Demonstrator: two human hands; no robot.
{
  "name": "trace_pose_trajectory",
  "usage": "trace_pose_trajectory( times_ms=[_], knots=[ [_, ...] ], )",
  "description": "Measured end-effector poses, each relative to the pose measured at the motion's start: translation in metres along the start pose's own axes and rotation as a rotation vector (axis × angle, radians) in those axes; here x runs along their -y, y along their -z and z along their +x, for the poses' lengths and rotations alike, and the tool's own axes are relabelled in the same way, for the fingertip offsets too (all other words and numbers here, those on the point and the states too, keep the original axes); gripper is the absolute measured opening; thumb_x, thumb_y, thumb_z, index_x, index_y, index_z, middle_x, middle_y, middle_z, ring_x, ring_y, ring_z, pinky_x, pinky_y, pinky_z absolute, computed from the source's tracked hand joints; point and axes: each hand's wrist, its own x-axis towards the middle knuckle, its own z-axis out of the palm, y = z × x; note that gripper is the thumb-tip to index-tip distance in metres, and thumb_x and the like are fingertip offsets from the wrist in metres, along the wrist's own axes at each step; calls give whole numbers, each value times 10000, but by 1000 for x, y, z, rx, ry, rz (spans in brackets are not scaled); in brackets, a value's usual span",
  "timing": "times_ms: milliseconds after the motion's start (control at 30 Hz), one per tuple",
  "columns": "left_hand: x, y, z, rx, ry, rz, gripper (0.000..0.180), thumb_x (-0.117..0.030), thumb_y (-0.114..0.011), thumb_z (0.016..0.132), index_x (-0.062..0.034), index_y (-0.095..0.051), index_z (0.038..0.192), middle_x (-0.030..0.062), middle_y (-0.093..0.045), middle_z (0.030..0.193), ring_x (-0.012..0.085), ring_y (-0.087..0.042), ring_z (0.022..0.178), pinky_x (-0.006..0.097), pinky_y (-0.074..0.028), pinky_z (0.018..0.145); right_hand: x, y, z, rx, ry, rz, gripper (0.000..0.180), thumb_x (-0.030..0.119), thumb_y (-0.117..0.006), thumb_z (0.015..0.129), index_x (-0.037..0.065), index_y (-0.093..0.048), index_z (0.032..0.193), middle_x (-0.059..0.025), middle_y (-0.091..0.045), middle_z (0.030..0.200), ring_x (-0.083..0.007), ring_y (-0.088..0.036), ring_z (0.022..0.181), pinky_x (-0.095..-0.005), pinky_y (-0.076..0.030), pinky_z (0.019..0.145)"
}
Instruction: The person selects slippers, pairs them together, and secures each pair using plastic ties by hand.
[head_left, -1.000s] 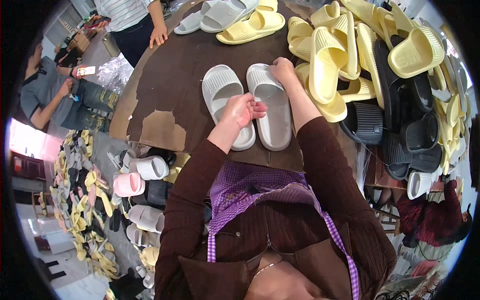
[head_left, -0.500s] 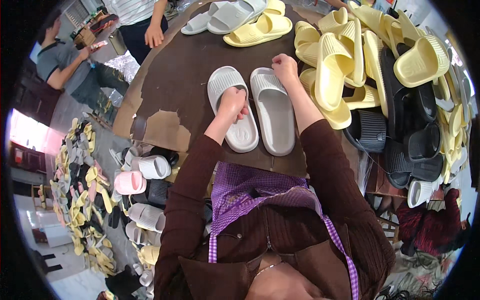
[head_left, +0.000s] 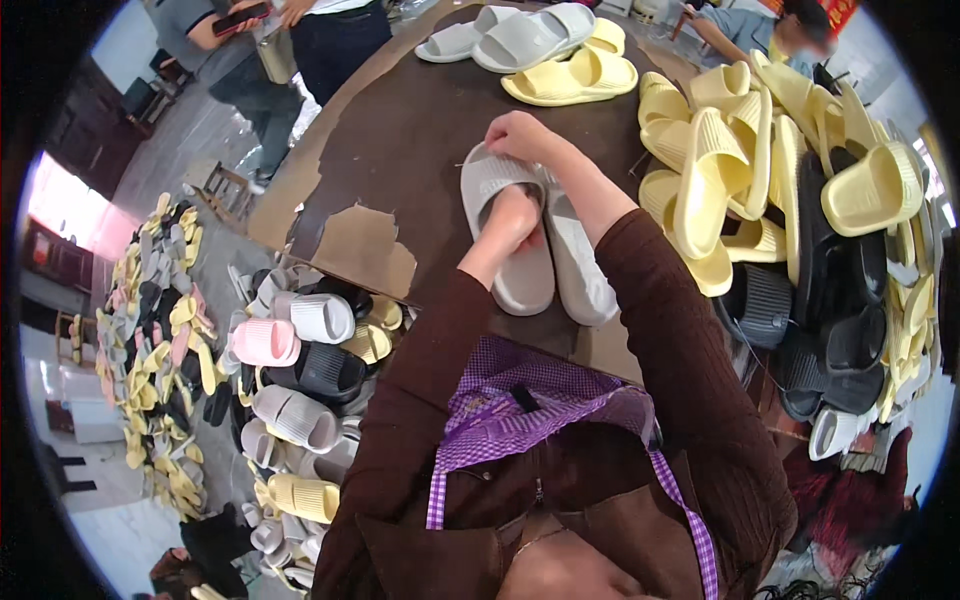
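Observation:
Two light grey slide slippers lie side by side before me, toes pointing away. My left hand (head_left: 512, 222) reaches into the foot opening of the left slipper (head_left: 526, 285), its fingers hidden by the strap and the hand itself. At that slipper's toe end is my right hand (head_left: 520, 138), with fingers bent and pressed together; whatever they pinch is too small or hidden to make out. My right forearm crosses over the front of the right slipper (head_left: 588, 285), covering part of its strap.
Yellow slippers (head_left: 712, 180) and black slippers (head_left: 765, 300) are heaped on the right. Grey slippers (head_left: 530, 38) and a yellow pair (head_left: 570, 78) lie at the table's far edge. Torn brown covering (head_left: 365, 245) shows at left. More slippers (head_left: 300, 340) pile below left; people stand beyond.
My right hand has moved left from the right slipper's toe to the left slipper's toe. My left hand remains inside the left slipper. The whole view has shifted.

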Motion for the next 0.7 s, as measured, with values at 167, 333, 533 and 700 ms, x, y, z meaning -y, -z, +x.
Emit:
trace_pose_trajectory(
  times_ms=[167, 333, 533, 700],
  knots=[
    [-12, 6, 1, 6, -58, 43, 233, -86, -382, 840, 55, -568, 840, 151, -544, 552, 260, -514, 382, 386, -391, 353, -5, -2, 20, 197, -84, 15, 211, 187, -651, 671, 59, -699, 831, -125, -665, 771, -254, -632, 704, -343, -499, 674],
    [-5, 13, 10, 31, 27, 71, 230, -85, -398, 826, 49, -580, 780, 145, -530, 512, 261, -522, 389, 385, -395, 359, 7, -7, 36, 389, -12, -30, 256, 212, -622, 677, 52, -692, 864, -138, -662, 807, -271, -622, 700, -358, -498, 678],
    [-2, 12, -5, 113, -14, -61, 337, -184, -377, 867, -8, -576, 660, 143, -543, 498, 234, -522, 376, 353, -389, 348, 0, -24, 24, 224, -71, 188, 218, 160, -654, 671, 4, -680, 821, -115, -662, 752, -212, -609, 659, -342, -485, 621],
    [8, 2, -4, 58, 11, -82, 401, -261, -371, 903, 1, -560, 665, 132, -550, 513, 227, -518, 361, 351, -392, 333, -15, -23, 12, -26, -162, 438, 99, 72, -613, 742, 4, -642, 809, -73, -625, 679, -132, -585, 600, -275, -470, 536]
  ],
)
